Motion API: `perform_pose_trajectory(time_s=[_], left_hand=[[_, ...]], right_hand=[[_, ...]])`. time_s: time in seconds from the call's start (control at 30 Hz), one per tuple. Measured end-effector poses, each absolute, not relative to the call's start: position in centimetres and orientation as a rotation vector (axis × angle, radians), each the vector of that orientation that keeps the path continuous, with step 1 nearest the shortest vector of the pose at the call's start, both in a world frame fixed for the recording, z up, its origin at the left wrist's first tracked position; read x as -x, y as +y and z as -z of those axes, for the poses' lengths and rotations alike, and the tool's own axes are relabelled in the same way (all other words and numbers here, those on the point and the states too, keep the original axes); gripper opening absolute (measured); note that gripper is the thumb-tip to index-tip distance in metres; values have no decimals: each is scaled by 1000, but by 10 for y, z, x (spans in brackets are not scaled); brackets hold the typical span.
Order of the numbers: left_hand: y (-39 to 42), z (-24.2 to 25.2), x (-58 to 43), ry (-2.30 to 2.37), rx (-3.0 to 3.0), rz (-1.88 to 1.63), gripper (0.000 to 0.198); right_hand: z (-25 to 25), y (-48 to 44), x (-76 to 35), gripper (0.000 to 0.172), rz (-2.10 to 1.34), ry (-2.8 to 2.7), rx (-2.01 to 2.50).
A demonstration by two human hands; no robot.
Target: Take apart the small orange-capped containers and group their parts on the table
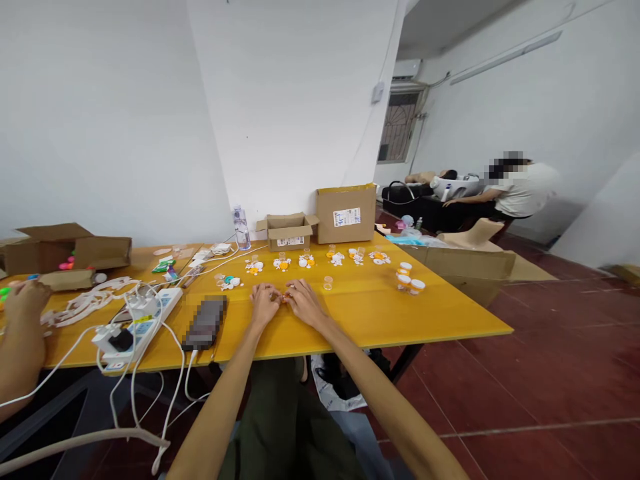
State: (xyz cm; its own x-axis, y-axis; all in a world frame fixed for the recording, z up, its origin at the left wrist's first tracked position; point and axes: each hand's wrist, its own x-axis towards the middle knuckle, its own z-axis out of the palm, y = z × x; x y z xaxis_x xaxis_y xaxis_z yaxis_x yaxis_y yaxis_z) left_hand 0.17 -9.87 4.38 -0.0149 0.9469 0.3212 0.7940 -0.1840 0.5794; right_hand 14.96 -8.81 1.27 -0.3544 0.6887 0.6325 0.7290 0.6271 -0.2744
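Close to the table's front edge, my left hand [267, 303] and my right hand [304, 303] meet with fingers curled inward. Between the fingertips a small orange bit shows; its kind is too small to make out. Just beyond my right hand stands a small clear plastic cup [328, 284]. Farther back lies a row of little piles of white and orange plastic parts, such as one pile [283, 265] straight ahead. A pile with a teal piece [230, 282] lies beyond my left hand. To the right, several small tubs with orange and white lids [417, 287] stand grouped together.
Left of me are a phone [206, 323] on a cable and a white power strip [150, 327] with tangled cords. Another person's hand [26, 300] is at far left, by an open carton [107, 253]. Cardboard boxes [345, 217] and a water bottle [241, 228] line the wall.
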Motion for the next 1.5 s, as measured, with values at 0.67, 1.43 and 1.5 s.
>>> perform_pose_trajectory(time_s=[0.67,1.43,1.5], left_hand=[[-101,-50,-2,1824,-1908,-1086,19],[-104,-44,-4,1751,-2068,-889,43],[-104,-44,-4,1734,-2072,-895,43]], right_hand=[[-24,-84,-154,21,-5,-2220,1037],[-54,-66,-149,14,22,-2543,887],[-52,-65,-149,14,23,-2521,899]])
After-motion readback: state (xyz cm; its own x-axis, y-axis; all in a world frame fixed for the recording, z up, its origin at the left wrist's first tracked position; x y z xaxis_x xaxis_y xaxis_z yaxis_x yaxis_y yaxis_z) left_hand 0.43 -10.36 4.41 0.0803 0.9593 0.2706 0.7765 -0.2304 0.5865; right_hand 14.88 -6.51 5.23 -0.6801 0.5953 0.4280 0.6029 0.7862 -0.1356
